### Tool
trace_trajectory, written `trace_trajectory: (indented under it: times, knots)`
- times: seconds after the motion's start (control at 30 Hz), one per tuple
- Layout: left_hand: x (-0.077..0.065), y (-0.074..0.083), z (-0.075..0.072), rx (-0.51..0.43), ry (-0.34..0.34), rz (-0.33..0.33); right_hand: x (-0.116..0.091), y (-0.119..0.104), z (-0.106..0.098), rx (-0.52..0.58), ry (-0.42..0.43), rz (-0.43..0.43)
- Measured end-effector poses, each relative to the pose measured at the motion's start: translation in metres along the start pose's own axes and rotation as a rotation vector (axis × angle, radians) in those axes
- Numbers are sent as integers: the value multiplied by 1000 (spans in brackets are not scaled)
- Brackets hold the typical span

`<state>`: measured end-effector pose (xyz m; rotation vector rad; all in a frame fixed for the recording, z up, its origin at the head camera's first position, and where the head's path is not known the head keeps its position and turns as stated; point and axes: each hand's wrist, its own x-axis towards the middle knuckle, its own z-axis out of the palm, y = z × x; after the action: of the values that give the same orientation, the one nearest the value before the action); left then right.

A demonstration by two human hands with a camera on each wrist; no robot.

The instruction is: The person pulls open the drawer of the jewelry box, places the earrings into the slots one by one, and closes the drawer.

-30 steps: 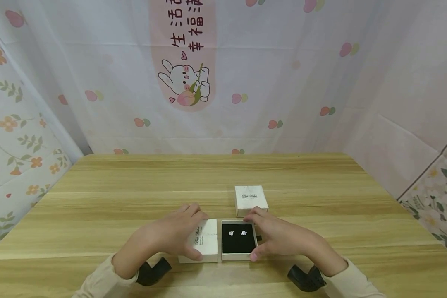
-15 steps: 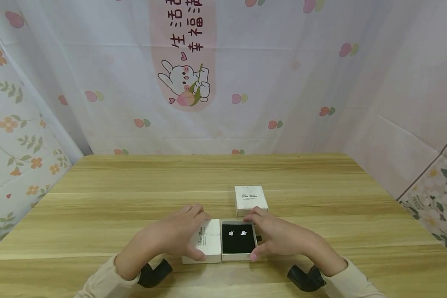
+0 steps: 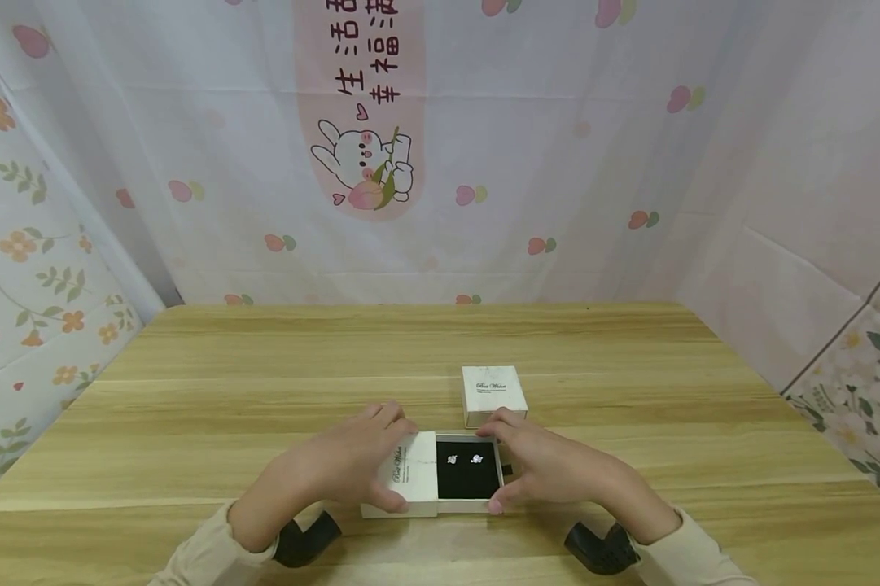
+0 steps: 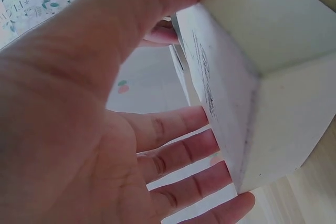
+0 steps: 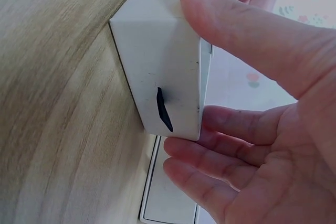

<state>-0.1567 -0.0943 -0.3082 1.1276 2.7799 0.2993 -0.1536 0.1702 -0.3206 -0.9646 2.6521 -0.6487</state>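
Note:
My left hand (image 3: pixel 344 460) grips a white box sleeve (image 3: pixel 421 472) with printed lettering, thumb on the near side and fingers at the far side. Opposite it, my right hand (image 3: pixel 553 465) holds the matching white drawer (image 3: pixel 469 506) between thumb and fingers. A black pad (image 3: pixel 469 484) in the drawer carries two small sparkling earrings (image 3: pixel 477 459). The drawer's left end meets the sleeve's opening, its edge just inside. A black ribbon tab (image 5: pixel 164 109) sticks out of the drawer's end in the right wrist view. The left wrist view shows the sleeve's closed corner (image 4: pixel 294 114) beside my fingers.
A second white box (image 3: pixel 494 395), with lettering on its lid, stands right behind the drawer, near my right fingertips. All rests on a wooden table (image 3: pixel 264 358). A printed curtain (image 3: pixel 557 163) hangs past the far edge.
The sleeve has moved right with my left hand, closing the gap to the drawer. The drawer has shifted slightly left, and its left edge now sits within the sleeve.

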Motion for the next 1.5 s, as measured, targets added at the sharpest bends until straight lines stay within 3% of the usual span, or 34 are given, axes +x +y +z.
trace_trajectory:
  times: [0.5, 1.5]
  knots:
    - [0, 1, -2, -54, -54, -14, 2, -6, 4, 13, -2, 8]
    - [-1, 2, 1, -32, -23, -26, 11, -12, 7, -10, 10, -3]
